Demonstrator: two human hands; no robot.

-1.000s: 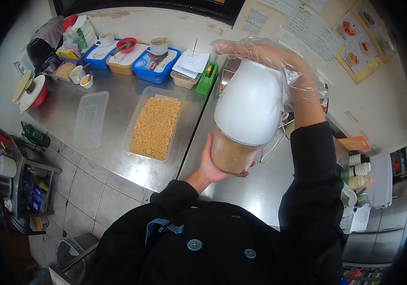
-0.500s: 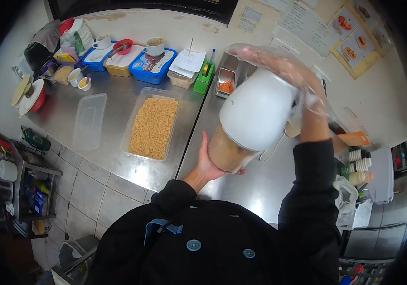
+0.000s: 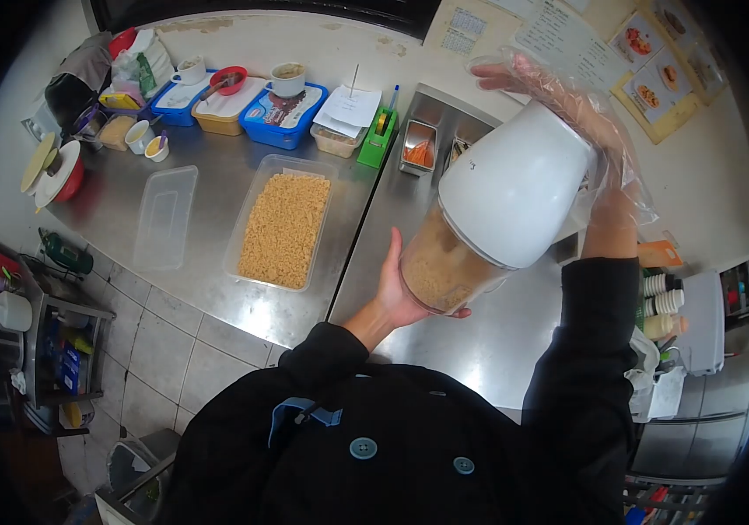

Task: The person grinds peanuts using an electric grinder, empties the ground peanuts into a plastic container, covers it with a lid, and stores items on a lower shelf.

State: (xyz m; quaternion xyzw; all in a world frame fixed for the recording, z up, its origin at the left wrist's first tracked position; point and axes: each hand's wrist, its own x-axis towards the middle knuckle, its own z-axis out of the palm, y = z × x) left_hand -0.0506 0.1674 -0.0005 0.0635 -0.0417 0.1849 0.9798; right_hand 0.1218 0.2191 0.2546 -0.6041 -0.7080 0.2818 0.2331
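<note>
An upturned-looking food chopper, with a white motor top (image 3: 514, 188) and a clear bowl (image 3: 440, 267), is held tilted above the steel counter. Brown crumbs show inside the bowl. My left hand (image 3: 399, 293) is closed around the bowl's lower end, thumb along its side. My right hand (image 3: 580, 109), in a clear plastic glove, rests against the far end of the white top, fingers stretched out past it. To the left, a clear plastic tub (image 3: 326, 188) full of golden crumbs (image 3: 283, 229) stands on the counter.
A clear lid (image 3: 166, 217) lies left of the tub. Along the wall stand a blue tub (image 3: 283, 127), cups, a red bowl (image 3: 228, 80) and a green tape dispenser (image 3: 378, 138). A metal container (image 3: 418, 147) sits behind the chopper. Stacked cups (image 3: 661, 302) are at right.
The chopper has moved to the right with both hands, and it leans further right. More of the crumbs in its bowl shows now. The tub and lid have stayed put.
</note>
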